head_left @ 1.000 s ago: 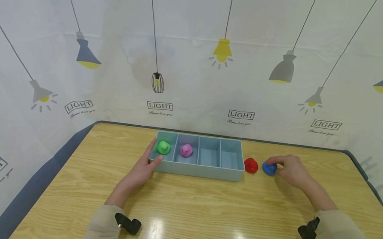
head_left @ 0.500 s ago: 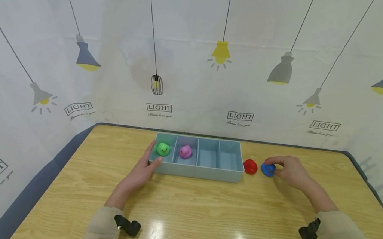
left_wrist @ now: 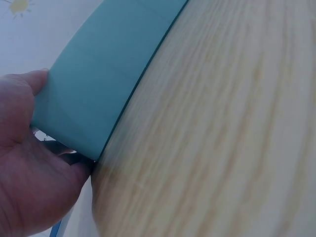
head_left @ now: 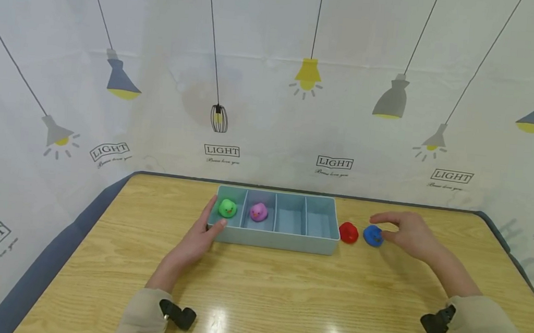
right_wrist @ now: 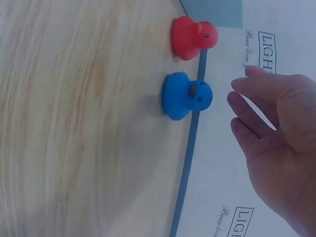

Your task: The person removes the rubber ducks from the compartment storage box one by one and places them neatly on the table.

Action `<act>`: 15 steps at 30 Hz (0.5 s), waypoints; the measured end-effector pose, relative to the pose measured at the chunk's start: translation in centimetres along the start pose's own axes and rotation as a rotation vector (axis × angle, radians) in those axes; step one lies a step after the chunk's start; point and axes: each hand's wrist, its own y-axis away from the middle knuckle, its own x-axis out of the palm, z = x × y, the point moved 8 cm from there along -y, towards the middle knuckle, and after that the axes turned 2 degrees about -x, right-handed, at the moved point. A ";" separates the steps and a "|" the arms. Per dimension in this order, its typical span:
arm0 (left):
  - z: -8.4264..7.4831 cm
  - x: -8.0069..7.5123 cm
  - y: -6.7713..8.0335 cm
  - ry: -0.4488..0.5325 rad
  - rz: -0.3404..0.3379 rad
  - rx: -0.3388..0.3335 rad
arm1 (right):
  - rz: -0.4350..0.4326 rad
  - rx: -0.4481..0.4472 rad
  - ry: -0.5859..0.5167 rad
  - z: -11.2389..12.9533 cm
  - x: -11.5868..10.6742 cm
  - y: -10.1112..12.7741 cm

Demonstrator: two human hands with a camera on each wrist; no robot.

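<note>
A teal tray (head_left: 321,242) with several compartments lies on the wooden table. A green duck (head_left: 227,208) sits in its leftmost compartment and a purple duck (head_left: 258,212) in the one beside it. My left hand (head_left: 212,221) holds the tray's left end, thumb on the front wall (left_wrist: 103,74) and fingers along the end; the left hand (left_wrist: 29,123) wraps the corner. Right of the tray stand a red duck (head_left: 348,232) and a blue duck (head_left: 373,236). My right hand (head_left: 382,226) hovers over the blue duck (right_wrist: 185,96), fingers (right_wrist: 239,101) spread and apart from it, beside the red duck (right_wrist: 192,37).
The tray's two right compartments hold nothing. A printed curtain (head_left: 271,109) closes in the table at the back and sides. Bare tabletop (head_left: 285,293) stretches from the tray to the near edge.
My right hand's fingers have lifted off the blue duck and spread; the duck stays on the table. The left hand and tray have not moved.
</note>
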 end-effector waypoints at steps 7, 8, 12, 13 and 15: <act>0.0 0.0 0.0 -0.006 -0.002 0.001 | 0.006 -0.008 -0.013 2.4 -0.1 -0.4; 0.0 0.0 0.0 -0.005 -0.002 0.002 | 0.002 -0.010 -0.022 2.7 0.0 -0.5; 0.0 0.0 -0.1 0.002 -0.002 0.008 | -0.019 -0.028 -0.066 3.9 0.1 -0.9; 0.0 0.0 -0.1 0.003 -0.001 0.011 | -0.023 -0.034 -0.071 4.2 0.1 -1.0; 0.0 0.0 -0.1 0.003 -0.001 0.015 | -0.027 -0.043 -0.074 4.8 0.2 -1.3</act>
